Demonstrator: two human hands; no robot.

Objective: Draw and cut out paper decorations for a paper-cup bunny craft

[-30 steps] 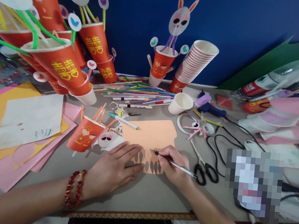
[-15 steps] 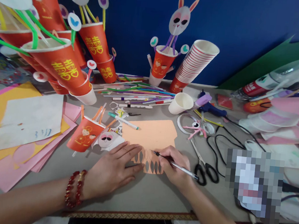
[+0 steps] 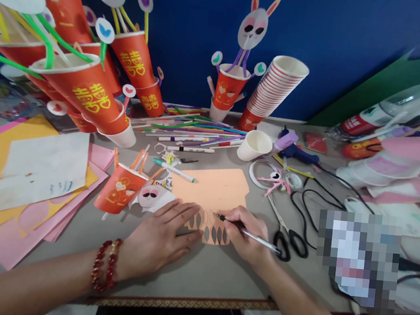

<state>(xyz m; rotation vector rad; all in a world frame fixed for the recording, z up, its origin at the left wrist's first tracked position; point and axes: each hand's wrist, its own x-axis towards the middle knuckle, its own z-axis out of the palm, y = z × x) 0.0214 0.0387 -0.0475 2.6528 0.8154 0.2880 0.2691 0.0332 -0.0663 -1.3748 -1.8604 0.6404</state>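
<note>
The right grip [image 3: 247,230] is pinching a pen [image 3: 259,239] between thumb and fingers, and the pen's tip is pointing onto the peach sheet [image 3: 210,187]; I cannot tell if it is touching. The left grip [image 3: 165,232] is lying flat with its fingers extended, pressing the sheet's left side on the bench [image 3: 220,277]. Between the grips, leaf-shaped holes [image 3: 214,234] are showing along the near edge. The sheet is looking light, bendable and easy to tear at these narrow bridges, so its wide uncut part beyond the grips is offering the safer hold. The pen is looking light, stiff and a little slippery; holding near the tip is suiting it. Scissors [image 3: 282,226] are lying right of the right grip. A white cup [image 3: 248,149] is standing farther ahead, and a cup stack [image 3: 276,89] is rising behind it.
</note>
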